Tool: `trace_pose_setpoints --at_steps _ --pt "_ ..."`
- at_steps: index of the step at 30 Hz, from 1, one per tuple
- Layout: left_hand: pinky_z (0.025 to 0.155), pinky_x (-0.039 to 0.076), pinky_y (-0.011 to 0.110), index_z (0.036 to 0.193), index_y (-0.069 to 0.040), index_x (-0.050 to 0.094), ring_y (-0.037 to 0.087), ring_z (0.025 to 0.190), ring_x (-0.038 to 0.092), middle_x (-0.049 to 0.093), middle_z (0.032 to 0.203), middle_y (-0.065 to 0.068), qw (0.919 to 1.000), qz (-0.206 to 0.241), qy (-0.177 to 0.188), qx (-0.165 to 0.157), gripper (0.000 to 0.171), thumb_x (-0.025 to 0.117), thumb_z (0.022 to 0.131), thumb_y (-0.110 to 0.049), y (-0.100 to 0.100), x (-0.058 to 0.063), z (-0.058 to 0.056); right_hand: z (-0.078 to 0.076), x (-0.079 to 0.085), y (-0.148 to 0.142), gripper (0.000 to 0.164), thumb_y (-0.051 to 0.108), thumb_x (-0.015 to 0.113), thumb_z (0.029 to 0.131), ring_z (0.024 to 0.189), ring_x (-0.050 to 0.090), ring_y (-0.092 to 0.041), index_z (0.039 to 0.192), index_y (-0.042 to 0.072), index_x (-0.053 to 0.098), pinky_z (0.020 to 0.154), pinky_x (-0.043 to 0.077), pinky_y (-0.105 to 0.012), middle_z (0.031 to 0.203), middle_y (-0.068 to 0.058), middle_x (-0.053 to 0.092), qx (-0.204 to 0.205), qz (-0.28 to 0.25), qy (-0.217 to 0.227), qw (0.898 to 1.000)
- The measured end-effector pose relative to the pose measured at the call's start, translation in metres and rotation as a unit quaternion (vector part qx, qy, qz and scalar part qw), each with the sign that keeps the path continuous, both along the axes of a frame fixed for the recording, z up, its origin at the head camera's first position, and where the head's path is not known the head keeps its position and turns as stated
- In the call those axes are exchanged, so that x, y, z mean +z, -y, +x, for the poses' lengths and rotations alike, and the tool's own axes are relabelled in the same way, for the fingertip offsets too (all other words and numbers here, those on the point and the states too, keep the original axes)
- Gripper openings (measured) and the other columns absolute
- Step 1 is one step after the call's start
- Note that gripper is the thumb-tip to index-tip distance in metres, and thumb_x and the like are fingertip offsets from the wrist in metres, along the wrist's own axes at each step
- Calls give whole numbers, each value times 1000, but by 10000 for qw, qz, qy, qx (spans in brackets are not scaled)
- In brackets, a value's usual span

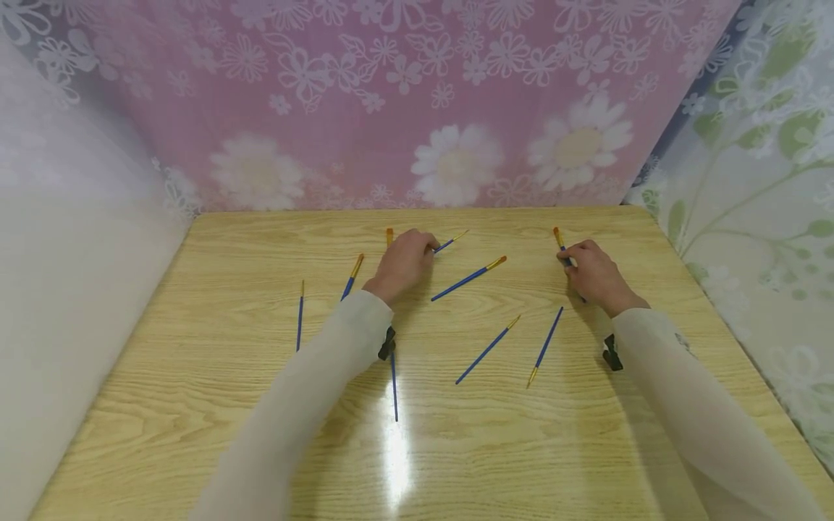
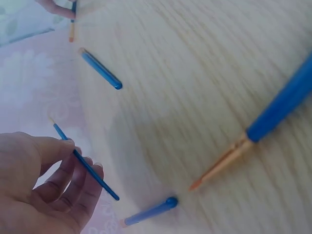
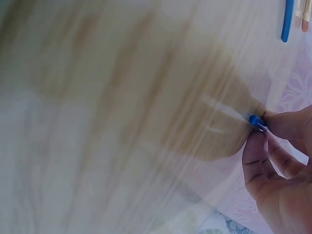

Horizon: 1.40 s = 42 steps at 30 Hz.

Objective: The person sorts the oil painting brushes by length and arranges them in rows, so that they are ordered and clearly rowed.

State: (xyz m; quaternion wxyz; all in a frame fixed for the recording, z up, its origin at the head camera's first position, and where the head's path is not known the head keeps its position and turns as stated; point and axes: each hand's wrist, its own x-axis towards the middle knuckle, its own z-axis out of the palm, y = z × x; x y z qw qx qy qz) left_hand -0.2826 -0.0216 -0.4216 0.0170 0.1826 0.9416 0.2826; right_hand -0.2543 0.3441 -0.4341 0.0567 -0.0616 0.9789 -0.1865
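1. The middle brush (image 1: 460, 284) lies on the wooden table (image 1: 189, 340), its flat bristles slanting away to the right.
2. Beyond the middle brush and to its left, the left hand (image 1: 405, 262) pinches a thin brush (image 1: 446, 246) between thumb and fingers; the thin brush's tip points right, just past the middle brush.
3. Right of the middle brush, the right hand (image 1: 596, 275) pinches a wide brush (image 1: 562, 244) between thumb and fingertips, bristles pointing away from the person.
4. Nearer the person than the middle brush lie a slanting brush (image 1: 487, 351), tip away, and, farther right, a reversed brush (image 1: 546, 344), tip toward the person.
5. Left of the middle brush lie a far brush (image 1: 389, 235), mostly hidden by the left hand, an angled brush (image 1: 352, 276), partly under the left sleeve (image 1: 306, 394), and an outer brush (image 1: 300, 316).
6. A near brush (image 1: 394, 383) lies left of the middle brush and closer to the person.
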Motion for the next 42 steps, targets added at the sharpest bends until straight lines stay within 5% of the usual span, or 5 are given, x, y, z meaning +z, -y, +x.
trace_pose_setpoints --at_steps 15,23,29,42 --pt "98 57 43 136 -14 72 24 115 71 76 129 5 9993 173 305 -138 27 60 112 -15 28 15 23 1 1 1 41 -2 51 110 133 48 -58 149 -11 55 110 42 -74 148 -37 42 -28 -44 -16 10000" --pt "76 54 35 141 -18 69 21 94 70 76 120 3 9985 131 525 -130 32 61 110 -16 48 19 44 2 0 -1 41 -1 50 111 134 48 -59 151 -10 54 111 42 -74 150 -38 40 -41 -11 55 10000" --pt "58 41 29 148 -17 65 17 65 55 75 116 4 9969 255 706 -226 39 61 109 -14 66 19 59 1 0 -1 41 -1 50 111 134 48 -59 150 -11 54 110 43 -73 149 -38 40 -9 -7 49 10000" --pt "56 42 28 160 -18 49 16 62 56 76 120 10 9921 522 1130 -145 56 64 107 -11 97 16 95 0 0 0 41 -2 50 110 133 49 -59 149 -12 55 110 43 -73 148 -38 41 40 4 11 10000"
